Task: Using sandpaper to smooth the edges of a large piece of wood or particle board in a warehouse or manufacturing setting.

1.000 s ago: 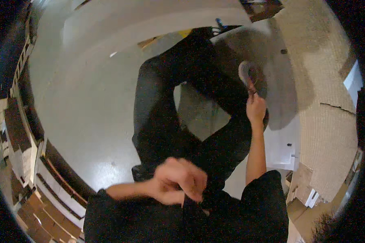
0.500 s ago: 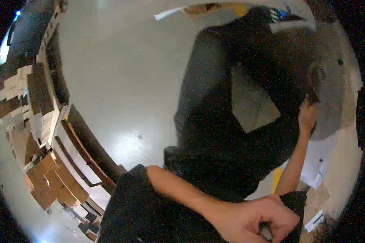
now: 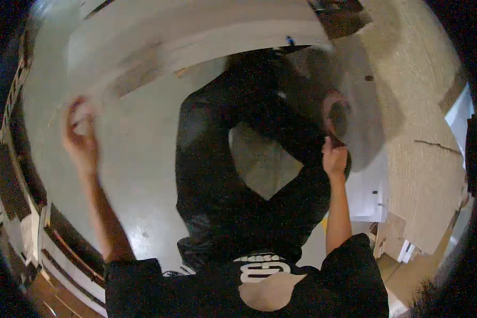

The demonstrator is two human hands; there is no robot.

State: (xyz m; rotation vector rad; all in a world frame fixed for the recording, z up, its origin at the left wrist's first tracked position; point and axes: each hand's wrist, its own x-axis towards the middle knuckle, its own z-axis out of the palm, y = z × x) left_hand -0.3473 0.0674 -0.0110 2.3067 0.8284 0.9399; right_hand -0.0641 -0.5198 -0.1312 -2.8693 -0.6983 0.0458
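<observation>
My left arm reaches out over the grey floor (image 3: 143, 153), well apart from my legs. At its end my left hand (image 3: 82, 140) has bent fingers that curve round in a loop; motion smears the tips, and whether anything thin lies between them is unclear. On the other side, beside my knee, my right hand (image 3: 335, 158) is closed on the dark lower part of a ring-shaped reddish thing (image 3: 334, 98), possibly a roll of tape; blur hides its exact kind. The ring stands above the hand, over a grey-white surface.
A long pale board (image 3: 196, 32) crosses the far side. To the right lies a large light-brown sheet (image 3: 413, 175), like cardboard, with a slit in it. White sheets (image 3: 363, 199) lie near my right forearm. Brown pieces and pale rails (image 3: 69, 270) run along the left.
My left hand has swung from close in front of my body out to the far left. My right hand still grips the ring-shaped thing. The view has turned, showing more on the right.
</observation>
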